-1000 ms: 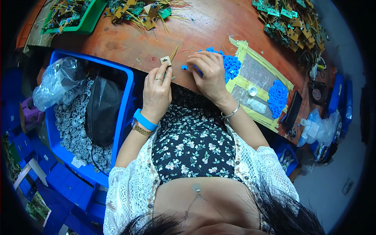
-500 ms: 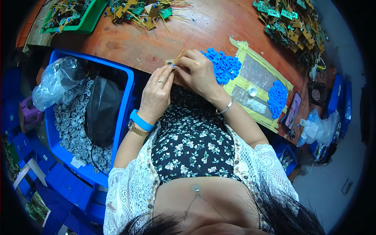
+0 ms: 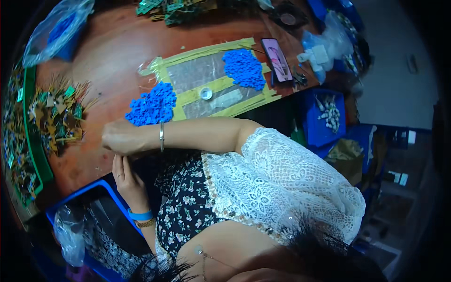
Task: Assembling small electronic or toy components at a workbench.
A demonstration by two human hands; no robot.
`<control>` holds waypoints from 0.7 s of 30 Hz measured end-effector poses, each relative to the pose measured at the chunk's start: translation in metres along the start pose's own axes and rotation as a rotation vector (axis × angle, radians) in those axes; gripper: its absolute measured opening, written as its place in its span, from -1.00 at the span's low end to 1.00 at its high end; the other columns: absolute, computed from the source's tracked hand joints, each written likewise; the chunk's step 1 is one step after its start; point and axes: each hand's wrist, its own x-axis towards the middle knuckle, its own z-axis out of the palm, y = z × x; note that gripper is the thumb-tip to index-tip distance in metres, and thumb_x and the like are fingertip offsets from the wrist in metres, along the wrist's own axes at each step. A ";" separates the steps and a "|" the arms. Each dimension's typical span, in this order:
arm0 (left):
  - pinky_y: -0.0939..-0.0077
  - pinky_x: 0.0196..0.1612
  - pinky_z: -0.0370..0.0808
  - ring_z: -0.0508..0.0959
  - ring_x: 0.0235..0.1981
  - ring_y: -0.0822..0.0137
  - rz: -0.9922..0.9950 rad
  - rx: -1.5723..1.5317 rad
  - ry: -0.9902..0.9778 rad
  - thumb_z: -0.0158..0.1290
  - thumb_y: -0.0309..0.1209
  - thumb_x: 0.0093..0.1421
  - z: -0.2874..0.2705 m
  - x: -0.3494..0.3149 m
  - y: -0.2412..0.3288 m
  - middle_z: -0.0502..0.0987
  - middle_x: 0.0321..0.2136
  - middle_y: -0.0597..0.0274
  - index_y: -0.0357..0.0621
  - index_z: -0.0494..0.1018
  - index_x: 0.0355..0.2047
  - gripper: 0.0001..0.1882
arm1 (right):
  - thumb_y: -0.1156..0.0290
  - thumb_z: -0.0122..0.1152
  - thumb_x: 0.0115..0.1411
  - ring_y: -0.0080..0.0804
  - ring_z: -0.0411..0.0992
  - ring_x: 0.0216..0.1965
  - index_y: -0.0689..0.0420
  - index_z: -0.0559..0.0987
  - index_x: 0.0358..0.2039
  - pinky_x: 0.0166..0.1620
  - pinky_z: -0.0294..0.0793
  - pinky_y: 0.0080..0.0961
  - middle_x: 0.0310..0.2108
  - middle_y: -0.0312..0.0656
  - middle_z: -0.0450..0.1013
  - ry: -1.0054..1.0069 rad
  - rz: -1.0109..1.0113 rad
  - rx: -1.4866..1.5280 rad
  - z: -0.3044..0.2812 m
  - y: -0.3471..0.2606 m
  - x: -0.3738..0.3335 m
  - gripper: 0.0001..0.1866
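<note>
My right hand (image 3: 123,137) is over the table's near edge, closed, with its back up and its fingertips hidden. Just below it, the fingers of my left hand (image 3: 129,183) are pressed together and reach up under it. Whatever lies between the hands is covered by my right hand. Close by on the table is a heap of small blue plastic parts (image 3: 152,105). A pile of little brown and green circuit boards with wires (image 3: 56,115) lies to the left of the hands.
A taped plastic sheet (image 3: 195,70) carries a small round white item (image 3: 206,93) and a second blue heap (image 3: 244,69). Beside it lies a phone (image 3: 278,61). Below the table edge stands a blue bin (image 3: 101,184) with grey parts. A green tray (image 3: 44,164) holds more boards.
The view has swung round to the right. My hands stay together at the table edge, but the small board and wire seen between them earlier are now hidden behind my right hand.
</note>
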 end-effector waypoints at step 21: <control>0.24 0.24 0.40 0.50 0.18 0.02 -0.057 -0.275 -0.102 -0.06 -0.66 0.32 -0.045 0.024 -0.007 0.53 0.12 -0.06 -0.28 0.48 0.13 -0.62 | 0.36 0.33 -0.10 0.02 0.56 -0.43 0.17 0.66 -0.58 -0.37 0.55 -0.15 -0.52 -0.01 0.57 0.348 -0.216 0.125 0.003 0.018 -0.015 -0.86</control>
